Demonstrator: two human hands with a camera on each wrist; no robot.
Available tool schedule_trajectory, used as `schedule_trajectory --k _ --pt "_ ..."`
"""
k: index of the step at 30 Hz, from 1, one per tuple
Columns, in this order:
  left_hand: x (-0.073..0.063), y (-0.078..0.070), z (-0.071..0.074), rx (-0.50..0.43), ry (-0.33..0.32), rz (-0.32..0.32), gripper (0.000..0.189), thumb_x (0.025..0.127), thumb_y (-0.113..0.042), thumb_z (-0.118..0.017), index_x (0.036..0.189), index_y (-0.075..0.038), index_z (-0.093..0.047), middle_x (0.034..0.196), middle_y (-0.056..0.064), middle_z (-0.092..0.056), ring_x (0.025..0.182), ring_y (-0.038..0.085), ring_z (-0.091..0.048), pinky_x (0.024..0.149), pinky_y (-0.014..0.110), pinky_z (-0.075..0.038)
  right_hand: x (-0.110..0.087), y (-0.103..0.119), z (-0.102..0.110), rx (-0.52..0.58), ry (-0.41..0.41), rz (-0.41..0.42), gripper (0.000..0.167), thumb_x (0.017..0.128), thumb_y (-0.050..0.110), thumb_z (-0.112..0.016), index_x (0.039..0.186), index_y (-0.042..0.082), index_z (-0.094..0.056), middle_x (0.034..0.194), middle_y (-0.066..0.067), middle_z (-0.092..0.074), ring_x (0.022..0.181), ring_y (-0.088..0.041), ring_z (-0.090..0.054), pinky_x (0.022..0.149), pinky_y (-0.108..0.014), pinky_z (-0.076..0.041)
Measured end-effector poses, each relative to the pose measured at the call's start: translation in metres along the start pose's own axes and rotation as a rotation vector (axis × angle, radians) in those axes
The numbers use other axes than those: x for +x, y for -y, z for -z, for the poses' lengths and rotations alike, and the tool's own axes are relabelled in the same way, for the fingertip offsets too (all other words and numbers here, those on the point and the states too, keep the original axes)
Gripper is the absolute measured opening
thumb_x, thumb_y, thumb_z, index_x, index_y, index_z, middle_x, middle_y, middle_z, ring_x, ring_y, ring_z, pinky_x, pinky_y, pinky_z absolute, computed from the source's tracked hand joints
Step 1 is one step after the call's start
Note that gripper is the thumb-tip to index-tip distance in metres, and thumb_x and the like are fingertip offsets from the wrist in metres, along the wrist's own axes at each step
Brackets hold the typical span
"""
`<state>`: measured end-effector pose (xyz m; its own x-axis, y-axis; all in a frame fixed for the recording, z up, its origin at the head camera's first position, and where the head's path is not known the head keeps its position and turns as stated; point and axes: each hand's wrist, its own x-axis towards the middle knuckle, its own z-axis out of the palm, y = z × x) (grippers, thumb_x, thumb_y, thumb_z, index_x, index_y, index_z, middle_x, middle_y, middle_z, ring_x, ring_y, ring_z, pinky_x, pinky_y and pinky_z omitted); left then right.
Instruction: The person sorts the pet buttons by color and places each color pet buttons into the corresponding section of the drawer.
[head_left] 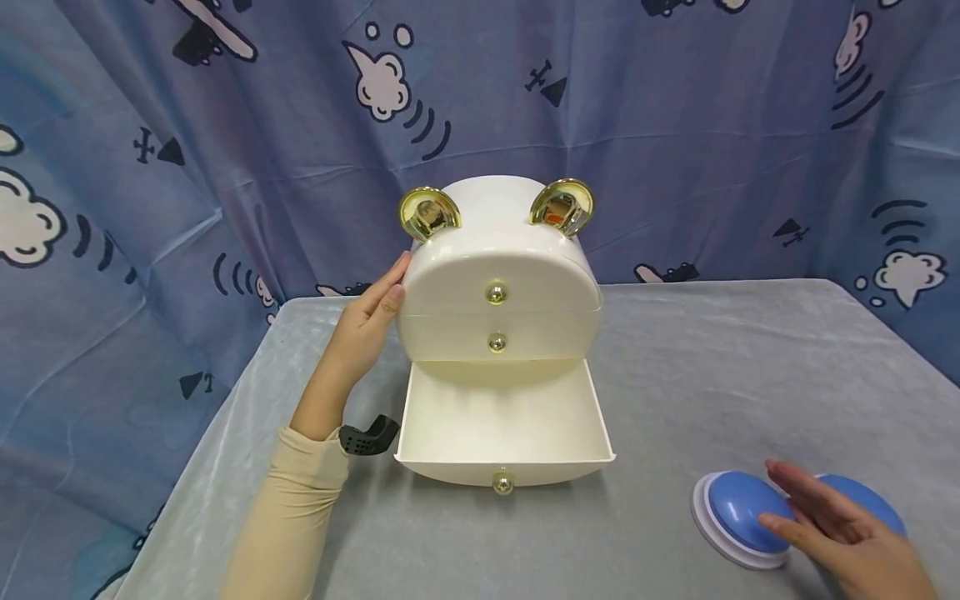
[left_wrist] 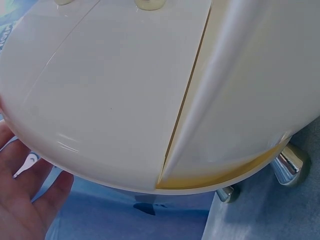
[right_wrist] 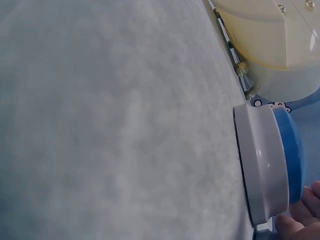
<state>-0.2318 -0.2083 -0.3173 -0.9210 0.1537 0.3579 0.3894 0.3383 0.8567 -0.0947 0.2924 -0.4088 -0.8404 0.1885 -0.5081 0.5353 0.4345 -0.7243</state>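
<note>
A white rounded storage box [head_left: 498,267] with two gold ears stands on the table. Its bottom drawer [head_left: 506,412] is pulled out, with nothing visible inside, and the two drawers above are closed. My left hand [head_left: 362,327] rests against the box's left side, fingers fairly straight; the left wrist view shows these fingers [left_wrist: 57,192] at the curved edge. At the lower right, my right hand [head_left: 847,533] is beside a blue dome on a white round base [head_left: 750,512], its thumb close to the dome. Whether it touches cannot be told. A second blue dome [head_left: 862,500] is partly hidden behind that hand.
A grey cloth-covered table [head_left: 675,375] spreads around the box. Behind hangs a blue patterned curtain [head_left: 487,100]. A black strap [head_left: 369,435] sits at the left wrist, near the open drawer. Small gold feet [left_wrist: 289,165] support the box.
</note>
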Motion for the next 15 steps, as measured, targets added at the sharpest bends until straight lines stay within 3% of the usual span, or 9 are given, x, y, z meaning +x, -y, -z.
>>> schedule_trajectory --k 8,15 --pt "-0.0006 -0.0010 0.0005 0.006 0.002 0.009 0.048 0.108 -0.033 -0.040 0.154 -0.021 -0.037 0.162 -0.009 -0.031 0.151 0.009 -0.025 0.126 0.033 -0.023 -0.0010 0.0009 -0.0034 -0.062 0.124 0.004 0.115 0.087 0.059 -0.069 0.159 0.009 0.006 0.165 -0.022 0.002 0.151 -0.044 0.000 0.117 -0.060 -0.019" --pt "0.0003 0.0009 -0.0001 -0.014 0.010 0.003 0.048 0.109 -0.029 -0.040 0.155 -0.018 -0.036 0.163 -0.004 -0.029 0.152 0.013 -0.023 0.127 0.037 -0.020 -0.0050 0.0030 -0.0077 -0.071 0.137 -0.002 0.119 0.086 0.049 -0.075 0.157 0.003 0.010 0.162 -0.030 0.005 0.149 -0.051 0.003 0.116 -0.066 -0.020"
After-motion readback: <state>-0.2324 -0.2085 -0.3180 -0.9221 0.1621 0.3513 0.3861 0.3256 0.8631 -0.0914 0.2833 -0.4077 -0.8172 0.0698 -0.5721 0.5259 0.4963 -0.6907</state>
